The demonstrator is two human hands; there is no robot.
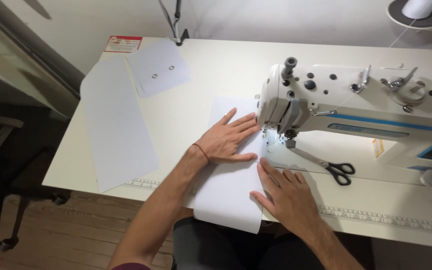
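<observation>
Tabletop (211, 80): cream-white, wide, with a printed ruler (386, 219) along its near edge; wood floor below at the left.
Machine (356, 110): white sewing machine with blue trim, on the right half of the tabletop, its needle end pointing left over the sheet.
Long piece (116, 125): pale, with a pointed top, lying flat on the left side of the tabletop, well apart from the hands.
Sheet (228, 192): white strip running from under the needle toward the person, its near end hanging over the tabletop edge.
Small piece (158, 72): pale, at the far left, with two small metal rings on it.
Left hand (228, 140): open, palm down, fingers spread flat on the sheet, tips just beside the needle; a thin red cord at the wrist.
Right hand (288, 192): open, palm down, pressing the sheet's right edge near the tabletop edge, forefinger pointing toward the needle.
Scissors (328, 165): black-handled, flat on the tabletop just right of the needle, near the right hand.
Label (123, 44): red and white card at the far left corner.
</observation>
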